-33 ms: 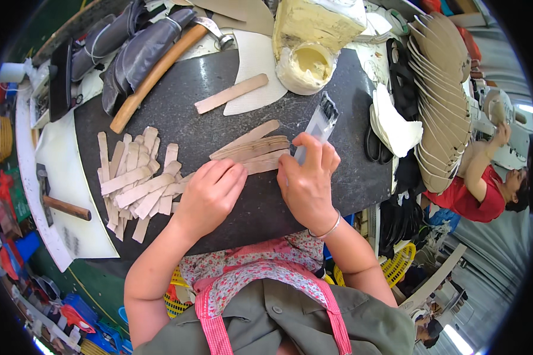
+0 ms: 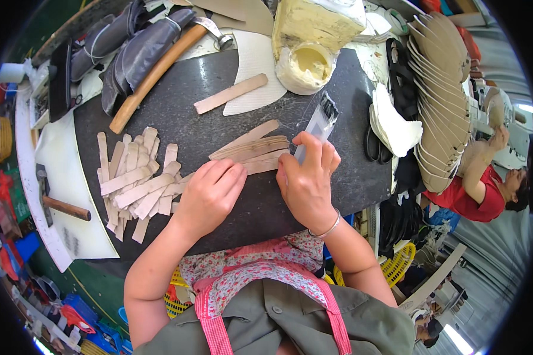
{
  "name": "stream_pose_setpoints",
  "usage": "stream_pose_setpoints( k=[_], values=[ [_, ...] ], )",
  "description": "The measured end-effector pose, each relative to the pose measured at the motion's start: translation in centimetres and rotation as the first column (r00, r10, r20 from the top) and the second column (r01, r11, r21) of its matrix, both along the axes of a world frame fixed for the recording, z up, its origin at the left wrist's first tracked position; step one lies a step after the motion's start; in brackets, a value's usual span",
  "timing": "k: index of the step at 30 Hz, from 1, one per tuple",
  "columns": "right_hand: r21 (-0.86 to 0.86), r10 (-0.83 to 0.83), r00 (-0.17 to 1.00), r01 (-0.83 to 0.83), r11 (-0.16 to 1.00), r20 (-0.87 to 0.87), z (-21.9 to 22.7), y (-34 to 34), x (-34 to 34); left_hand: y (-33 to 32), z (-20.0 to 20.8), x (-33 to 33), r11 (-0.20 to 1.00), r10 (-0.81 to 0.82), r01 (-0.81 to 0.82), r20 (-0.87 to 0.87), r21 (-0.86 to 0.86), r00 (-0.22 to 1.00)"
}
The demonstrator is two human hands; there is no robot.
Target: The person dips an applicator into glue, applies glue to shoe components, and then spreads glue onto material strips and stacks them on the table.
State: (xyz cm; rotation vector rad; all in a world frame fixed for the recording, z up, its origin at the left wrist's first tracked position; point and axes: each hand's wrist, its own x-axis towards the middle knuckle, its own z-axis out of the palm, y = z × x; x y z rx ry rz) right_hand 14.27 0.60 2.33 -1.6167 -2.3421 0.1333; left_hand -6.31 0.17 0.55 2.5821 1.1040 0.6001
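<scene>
A small fanned row of thin tan strips (image 2: 251, 149) lies on the dark work surface in front of me. My left hand (image 2: 212, 192) presses its closed fingers on the left ends of these strips. At their right ends is my right hand (image 2: 310, 177), thumb and bent index finger closing on the strip ends. Under and beyond those right fingers lies a flat translucent plastic piece (image 2: 318, 127) with a black-streaked end; whether the hand also grips it is hidden. A loose heap of similar strips (image 2: 139, 177) sits left of my left hand.
A single strip (image 2: 231, 93) rests partly on a pale ribbed sheet (image 2: 253, 71). Behind stands a crusted cup (image 2: 307, 68) of cream-coloured paste. A wooden-handled hammer (image 2: 160, 77) and dark boot-shaped pieces are back left; another hammer (image 2: 68, 208) is at left. Stacked tan soles (image 2: 441, 100) stand right.
</scene>
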Motion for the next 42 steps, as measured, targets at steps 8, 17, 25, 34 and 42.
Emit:
stream_pose_setpoints(
  k=[8,17,25,34,42],
  values=[
    [0.179,-0.169,0.985,0.158,0.971,0.048,-0.6,-0.6,3.8,0.0,-0.1,-0.1,1.0,-0.01,0.01,-0.004,0.012,1.0],
    [-0.159,0.054,0.993,-0.037,0.987,0.104,1.4,-6.4,6.5,0.3,-0.3,-0.6,0.998,-0.018,0.023,0.096,-0.051,0.995],
    [0.034,0.023,0.812,-0.003,0.999,-0.583,2.7,-2.3,5.7,0.3,-0.7,-1.5,0.996,-0.092,0.094,0.112,-0.01,0.989],
    [-0.082,0.138,0.882,-0.194,0.978,-0.451,2.0,-0.8,3.4,-0.4,0.3,-0.9,0.997,-0.06,0.061,-0.025,0.051,0.998],
    [0.005,0.262,0.797,-0.309,0.951,-0.544,1.3,0.2,0.6,-0.1,0.6,-0.6,0.996,-0.077,0.081,-0.098,0.047,0.992]
  ],
)
